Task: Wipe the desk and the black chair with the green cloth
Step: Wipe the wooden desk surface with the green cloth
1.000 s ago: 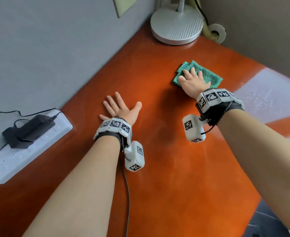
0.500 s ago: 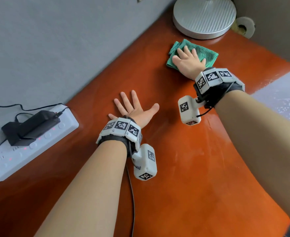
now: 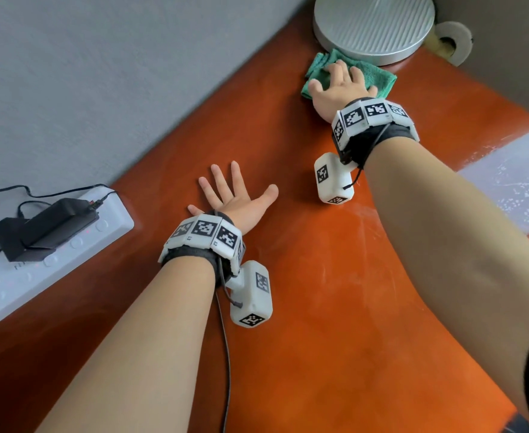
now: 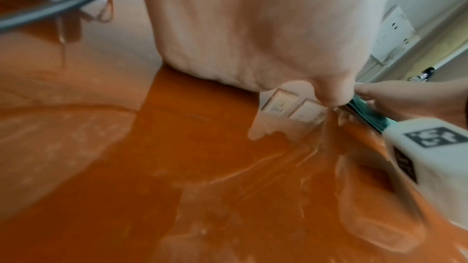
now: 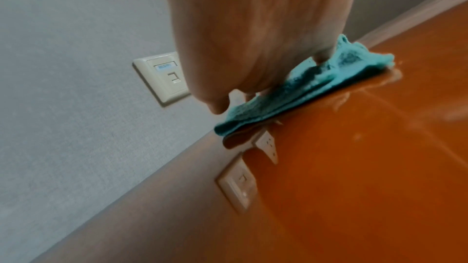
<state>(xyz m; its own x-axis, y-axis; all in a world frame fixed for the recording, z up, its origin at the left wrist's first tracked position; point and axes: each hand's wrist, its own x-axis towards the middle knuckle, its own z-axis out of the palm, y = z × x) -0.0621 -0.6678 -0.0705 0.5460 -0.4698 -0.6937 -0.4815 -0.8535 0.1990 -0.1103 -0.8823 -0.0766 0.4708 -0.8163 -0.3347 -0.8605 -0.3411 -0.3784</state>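
Observation:
The folded green cloth (image 3: 378, 77) lies on the glossy orange desk (image 3: 335, 292) at the far end, right against the lamp base. My right hand (image 3: 339, 84) presses flat on it with straight, spread fingers; the right wrist view shows the palm (image 5: 266, 37) on the cloth (image 5: 311, 85) close to the wall. My left hand (image 3: 235, 198) rests flat on the desk near the wall, fingers spread, holding nothing. In the left wrist view the left palm (image 4: 253, 27) lies on the desk (image 4: 177, 167). The black chair is not in view.
A round silver lamp base (image 3: 374, 25) stands at the desk's far end. A white power strip (image 3: 53, 257) with a black adapter (image 3: 42, 228) lies along the grey wall at left. Wall sockets (image 5: 163, 76) sit just above the desk edge.
My right hand has slid the cloth away from me, up to the lamp base. The left hand has stayed flat on the desk.

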